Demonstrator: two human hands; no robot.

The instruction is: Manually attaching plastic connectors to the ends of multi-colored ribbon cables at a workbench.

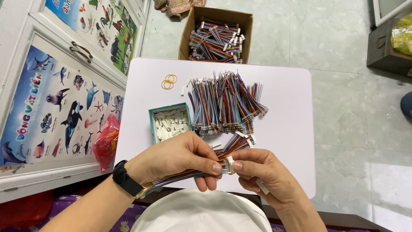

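Rainbow ribbon cable [189, 174], flat, striped, white connector [230, 164] at end

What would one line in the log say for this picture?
left hand: holds rainbow wires | right hand: pinches white plug on wire end | table: wire pile, plug box

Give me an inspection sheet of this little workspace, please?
Surface: small white rectangular table.
Job's things: striped multicoloured ribbon wire with white plastic connector; loose wire heap; teal box of white connectors.
Clutter: yellow rubber bands.
Fingers: left hand pinches the wire; right hand grips the connector.
Cables: nothing seen beyond the wires.
Surroundings: cardboard box of wires, red plastic bag, tiled floor.
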